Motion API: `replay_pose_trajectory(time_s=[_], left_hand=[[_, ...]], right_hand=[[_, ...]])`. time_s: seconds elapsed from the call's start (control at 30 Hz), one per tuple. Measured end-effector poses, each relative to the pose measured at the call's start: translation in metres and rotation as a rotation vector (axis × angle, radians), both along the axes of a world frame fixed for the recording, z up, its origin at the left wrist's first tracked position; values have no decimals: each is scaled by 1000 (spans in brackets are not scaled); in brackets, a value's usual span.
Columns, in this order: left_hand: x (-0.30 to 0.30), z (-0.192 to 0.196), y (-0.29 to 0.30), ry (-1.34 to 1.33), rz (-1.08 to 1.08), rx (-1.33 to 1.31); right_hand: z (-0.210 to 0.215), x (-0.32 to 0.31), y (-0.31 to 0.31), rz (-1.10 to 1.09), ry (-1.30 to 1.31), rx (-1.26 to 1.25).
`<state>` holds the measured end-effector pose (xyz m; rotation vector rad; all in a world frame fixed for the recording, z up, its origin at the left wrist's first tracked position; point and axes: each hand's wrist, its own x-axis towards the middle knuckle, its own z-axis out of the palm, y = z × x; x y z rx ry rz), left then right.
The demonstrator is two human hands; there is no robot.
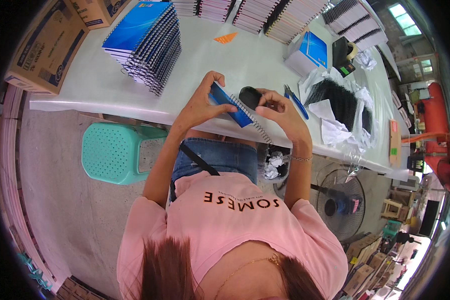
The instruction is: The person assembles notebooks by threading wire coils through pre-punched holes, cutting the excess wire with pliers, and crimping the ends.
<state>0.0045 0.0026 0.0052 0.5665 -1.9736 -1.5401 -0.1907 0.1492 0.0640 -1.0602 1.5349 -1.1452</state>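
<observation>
Near the table's front edge, my left hand [201, 102] grips a small blue-covered notebook [242, 117], its thumb across the cover. A wire spiral coil [260, 129] runs along the notebook's edge, and a loose length sticks out past its lower right end. My right hand [281, 108] is closed, its fingertips at the edge of a dark, round, disc-like object [249, 97] beside the coil. Exactly what this object is, I cannot tell. Blue-handled pliers [297, 102] lie on the table just right of my right hand.
Stacked blue spiral notebooks [145, 45] stand at the left, near cardboard boxes [47, 45]. To the right are a pile of black coils [337, 102] among crumpled paper, a white box [305, 52] and a tape dispenser [344, 54]. Below are a green stool [110, 152] and a fan [340, 205].
</observation>
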Motion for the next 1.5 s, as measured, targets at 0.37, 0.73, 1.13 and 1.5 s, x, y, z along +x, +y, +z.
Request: replay_pose_trajectory(time_s=[0.37, 0.73, 1.13, 1.5], left_hand=[[2, -2, 3, 41, -8, -91], [0, 0, 9, 51, -63, -55], [-2, -2, 13, 50, -75, -42], [-3, -8, 13, 59, -76, -27]], right_hand=[[9, 4, 11, 95, -139, -30], [-28, 1, -8, 205, -167, 6], [-28, -9, -6, 154, -318, 24], [-2, 4, -4, 261, -403, -144]])
